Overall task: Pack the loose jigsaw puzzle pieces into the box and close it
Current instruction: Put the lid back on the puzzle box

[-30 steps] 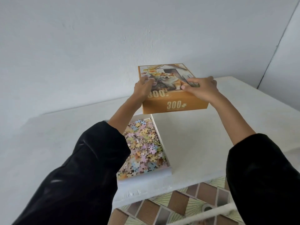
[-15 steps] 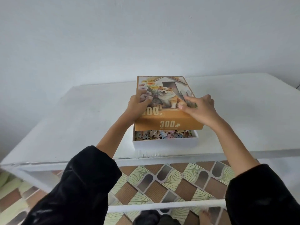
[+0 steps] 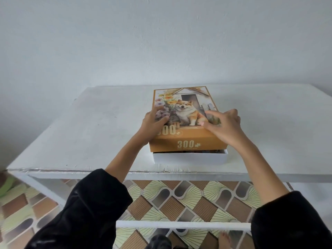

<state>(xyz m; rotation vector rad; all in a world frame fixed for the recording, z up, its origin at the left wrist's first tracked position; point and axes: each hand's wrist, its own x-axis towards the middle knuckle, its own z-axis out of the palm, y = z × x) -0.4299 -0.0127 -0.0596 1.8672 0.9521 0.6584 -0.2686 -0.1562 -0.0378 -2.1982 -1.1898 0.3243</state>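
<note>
The orange box lid (image 3: 186, 143), printed with a dog picture and "300", sits over the white box bottom (image 3: 190, 158) near the table's front edge. Its front edge rides slightly above the bottom's rim, and a thin dark strip of puzzle pieces (image 3: 206, 150) shows in the gap. My left hand (image 3: 154, 123) grips the lid's left side, thumb on top. My right hand (image 3: 224, 126) holds the lid's right front corner, fingers spread over the top. The rest of the pieces are hidden under the lid.
The white table (image 3: 89, 126) stands against a plain white wall (image 3: 161, 42). Below the front edge is a white frame rail (image 3: 179, 225) and a patterned tile floor (image 3: 179, 198). A green thing (image 3: 5, 186) lies at far left.
Both hands have brought the lid from the air down over the box bottom. The open bed of pieces is now almost fully covered. The view has tilted downward.
</note>
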